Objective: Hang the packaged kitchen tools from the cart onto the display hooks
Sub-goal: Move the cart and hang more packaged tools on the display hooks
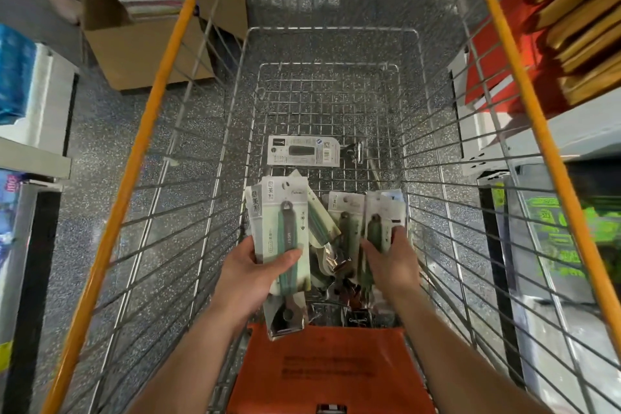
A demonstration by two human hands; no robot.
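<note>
I look down into a wire shopping cart (215, 131) with orange rails. My left hand (252, 276) grips a stack of packaged kitchen tools (282, 228) with green handles on pale cards. My right hand (391, 260) closes on another green-handled packaged tool (379, 225) lying in the pile at the cart's near end. More packages (331, 239) lie between my hands. A single white-carded package (304, 150) with a black tool lies flat further along the cart floor. No display hooks are in view.
An orange child-seat flap (322, 370) covers the cart's near end. Shelves with blue packs (15, 74) stand at left, a cardboard box (141, 54) ahead left. Red and wooden goods (571, 27) sit on shelving at right. Speckled floor shows below.
</note>
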